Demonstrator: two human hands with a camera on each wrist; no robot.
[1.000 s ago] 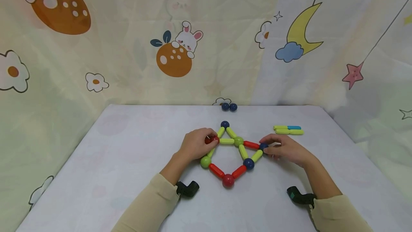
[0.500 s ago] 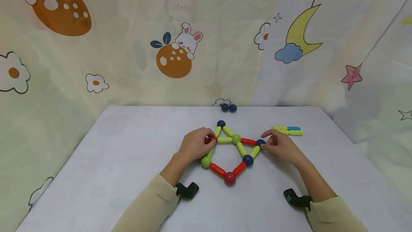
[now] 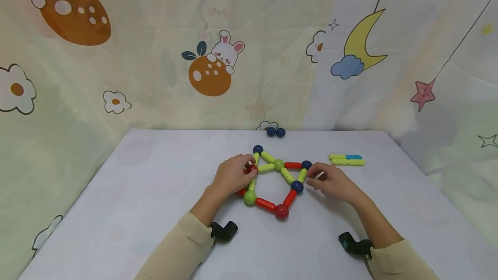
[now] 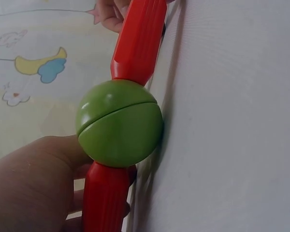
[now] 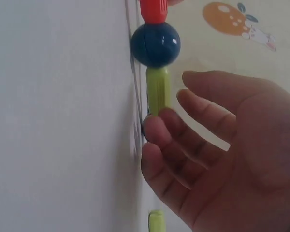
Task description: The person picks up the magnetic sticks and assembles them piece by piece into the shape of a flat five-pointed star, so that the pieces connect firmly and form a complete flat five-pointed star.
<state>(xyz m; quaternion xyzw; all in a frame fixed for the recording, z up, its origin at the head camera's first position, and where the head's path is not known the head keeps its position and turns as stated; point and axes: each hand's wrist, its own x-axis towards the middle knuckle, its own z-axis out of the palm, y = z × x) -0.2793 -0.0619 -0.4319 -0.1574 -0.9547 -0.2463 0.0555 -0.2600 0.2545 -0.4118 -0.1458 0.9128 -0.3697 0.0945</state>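
On the white table lies a shape of linked rods and balls. My left hand [image 3: 233, 173] grips a red ball [image 3: 252, 169] on its left side, mostly covered by the fingers. A green ball [image 3: 250, 197] joined to red rods [image 4: 137, 43] sits just below that hand. My right hand [image 3: 332, 182] is at the right corner, its loosely bent fingertips close beside a dark blue ball [image 3: 306, 165] and a yellow-green rod [image 5: 158, 89]. Whether they touch is unclear. Another blue ball [image 3: 258, 149] tops the far corner, and a red ball [image 3: 282, 211] marks the near one.
Two loose dark blue balls [image 3: 276, 132] sit at the table's back edge. Loose yellow-green rods [image 3: 347, 162], with a blue-ended one [image 3: 353, 157], lie behind the right hand. A patterned cloth [image 3: 155, 55] hangs behind the table [image 3: 136, 228].
The linked shape has turned anticlockwise, its far and right corners shifting left. My right hand has moved left with it and its fingers have loosened from the corner ball; the left hand stays at the red ball.
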